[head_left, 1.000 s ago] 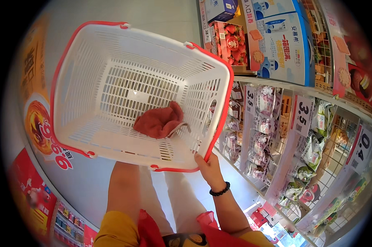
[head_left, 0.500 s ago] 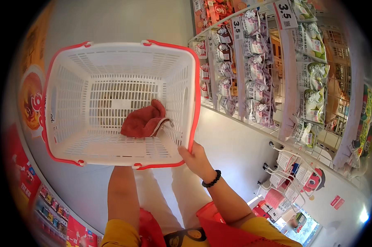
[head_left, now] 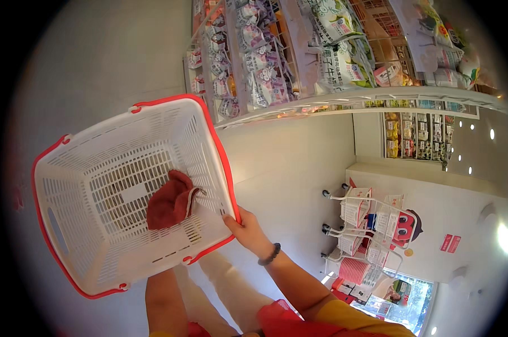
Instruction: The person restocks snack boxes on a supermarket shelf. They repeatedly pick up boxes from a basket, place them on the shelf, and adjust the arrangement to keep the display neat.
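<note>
A white slatted shopping basket point(head_left: 147, 259) with red handles folded along its rim is held out in front of me, tilted so that I look into it. My right hand point(head_left: 250, 233) grips its near right corner, thumb over the rim and the other fingers out of sight beneath. A crumpled dark red cloth point(head_left: 167, 206) with a pale edge lies inside, toward the basket's right side. My left forearm point(head_left: 165, 303) reaches under the near side of the basket, which hides the left hand completely.
A wire display rack point(head_left: 290, 109) with rows of bagged snacks stands at the far right. Farther right are wheeled carts point(head_left: 358, 219) holding white baskets, with a stack of red-and-white baskets point(head_left: 354, 271) beside them. A bright window point(head_left: 420, 297) lies at the lower right.
The view has turned to the right. The basket has shifted left and down in the picture and tilted, with the cloth still inside and my right hand on the same corner.
</note>
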`<action>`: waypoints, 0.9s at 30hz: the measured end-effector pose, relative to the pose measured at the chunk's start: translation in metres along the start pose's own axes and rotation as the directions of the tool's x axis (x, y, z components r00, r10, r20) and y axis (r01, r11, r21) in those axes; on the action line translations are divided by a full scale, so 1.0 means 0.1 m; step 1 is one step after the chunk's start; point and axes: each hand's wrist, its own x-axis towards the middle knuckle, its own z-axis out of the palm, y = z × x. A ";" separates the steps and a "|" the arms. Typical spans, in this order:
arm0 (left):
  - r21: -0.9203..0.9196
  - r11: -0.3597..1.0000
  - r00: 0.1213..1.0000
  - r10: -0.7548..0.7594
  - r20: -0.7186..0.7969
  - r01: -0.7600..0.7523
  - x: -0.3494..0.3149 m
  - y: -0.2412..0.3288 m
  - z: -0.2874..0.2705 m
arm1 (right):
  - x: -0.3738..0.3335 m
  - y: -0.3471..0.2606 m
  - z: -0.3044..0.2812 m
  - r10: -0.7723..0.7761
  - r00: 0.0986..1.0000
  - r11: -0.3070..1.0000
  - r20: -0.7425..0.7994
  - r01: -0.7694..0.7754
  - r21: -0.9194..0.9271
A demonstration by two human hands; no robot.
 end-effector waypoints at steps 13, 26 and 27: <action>-0.070 0.997 0.967 -0.011 0.253 0.030 -0.10 -1.68 -0.91 | -0.10 1.22 -0.92 0.097 0.987 0.974 -0.125 -0.068 0.217; 0.632 0.770 0.948 0.131 -0.290 0.088 -2.17 -2.31 -0.22 | -1.58 1.27 -2.16 -0.116 0.978 0.973 0.172 0.077 0.219; 0.645 0.759 0.962 0.103 -0.252 0.088 -2.09 -2.37 -0.35 | -1.67 1.24 -2.33 -0.166 0.970 0.969 0.179 0.126 0.215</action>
